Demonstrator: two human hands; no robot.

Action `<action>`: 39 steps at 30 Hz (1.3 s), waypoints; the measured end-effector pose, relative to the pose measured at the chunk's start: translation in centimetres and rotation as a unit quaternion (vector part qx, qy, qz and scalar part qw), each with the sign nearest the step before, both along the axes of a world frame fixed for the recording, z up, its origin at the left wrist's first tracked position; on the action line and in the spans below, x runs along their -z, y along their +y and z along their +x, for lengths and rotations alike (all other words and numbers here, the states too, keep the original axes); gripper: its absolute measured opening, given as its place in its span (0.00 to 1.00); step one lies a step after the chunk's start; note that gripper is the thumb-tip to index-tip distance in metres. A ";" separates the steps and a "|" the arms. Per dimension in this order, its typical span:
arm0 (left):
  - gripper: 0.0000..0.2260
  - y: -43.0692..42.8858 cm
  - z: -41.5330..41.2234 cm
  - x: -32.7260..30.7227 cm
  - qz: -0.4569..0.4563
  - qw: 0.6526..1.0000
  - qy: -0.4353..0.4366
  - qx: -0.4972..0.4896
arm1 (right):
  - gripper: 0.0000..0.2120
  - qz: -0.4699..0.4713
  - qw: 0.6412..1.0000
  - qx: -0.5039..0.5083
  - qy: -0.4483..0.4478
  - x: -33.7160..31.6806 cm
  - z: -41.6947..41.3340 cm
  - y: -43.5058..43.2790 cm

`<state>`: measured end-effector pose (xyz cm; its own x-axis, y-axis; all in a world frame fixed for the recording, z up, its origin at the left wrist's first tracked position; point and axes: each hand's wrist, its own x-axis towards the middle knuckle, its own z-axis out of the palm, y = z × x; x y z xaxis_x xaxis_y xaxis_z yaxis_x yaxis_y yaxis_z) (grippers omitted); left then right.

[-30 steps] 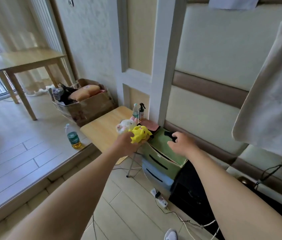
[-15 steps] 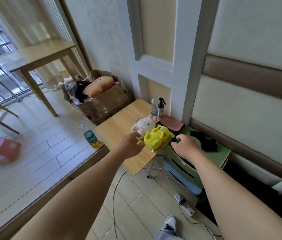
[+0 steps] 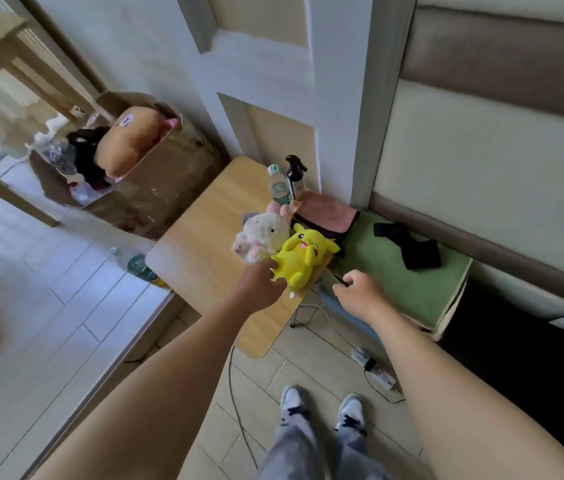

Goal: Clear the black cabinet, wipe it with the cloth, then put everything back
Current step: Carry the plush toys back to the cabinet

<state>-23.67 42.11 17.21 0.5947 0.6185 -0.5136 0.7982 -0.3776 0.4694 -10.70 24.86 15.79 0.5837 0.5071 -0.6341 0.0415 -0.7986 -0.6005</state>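
A yellow plush toy (image 3: 303,258) lies at the near right edge of the small wooden table (image 3: 201,258), beside a white plush toy (image 3: 261,237). My left hand (image 3: 259,287) holds the yellow toy at its lower left side, fingers curled around it. My right hand (image 3: 360,294) hovers over the front edge of the green drawer unit (image 3: 398,282), fingers loosely curled, with nothing plainly in it. The black cabinet (image 3: 522,344) stands low at the right, its top dark and partly hidden by my right arm. A pink cloth (image 3: 327,216) lies behind the toys.
A clear bottle (image 3: 278,185) and a dark spray bottle (image 3: 296,176) stand at the table's far corner. A black item (image 3: 410,245) lies on the green unit. A power strip (image 3: 374,370) and cables cross the floor. A cardboard box (image 3: 156,188) of toys stands left.
My view has tilted down and moved closer. My left hand has brought the yellow toy down onto the table edge. My right hand has drawn back from the black item to the green unit's front edge.
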 end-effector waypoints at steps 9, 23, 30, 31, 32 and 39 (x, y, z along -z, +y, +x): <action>0.21 7.8 6.1 10.5 -0.022 1.000 0.013 0.009 | 0.16 -0.032 0.993 0.106 0.052 8.7 0.9 7.1; 0.20 13.0 11.0 20.9 -0.068 0.993 0.089 0.044 | 0.17 -0.046 0.976 0.174 0.120 18.7 3.4 14.9; 0.22 13.3 11.6 23.7 -0.087 0.991 0.088 0.057 | 0.21 -0.072 0.975 0.174 0.121 21.4 3.2 16.9; 0.22 13.3 11.6 23.9 -0.085 0.991 0.086 0.053 | 0.21 -0.075 0.976 0.171 0.113 21.6 3.1 17.0; 0.21 13.3 11.7 24.1 -0.084 0.992 0.085 0.050 | 0.20 -0.075 0.978 0.167 0.104 21.7 3.0 17.1; 0.17 12.7 11.9 21.8 -0.070 0.992 0.078 0.064 | 0.14 -0.055 0.978 0.183 0.077 19.7 2.9 15.8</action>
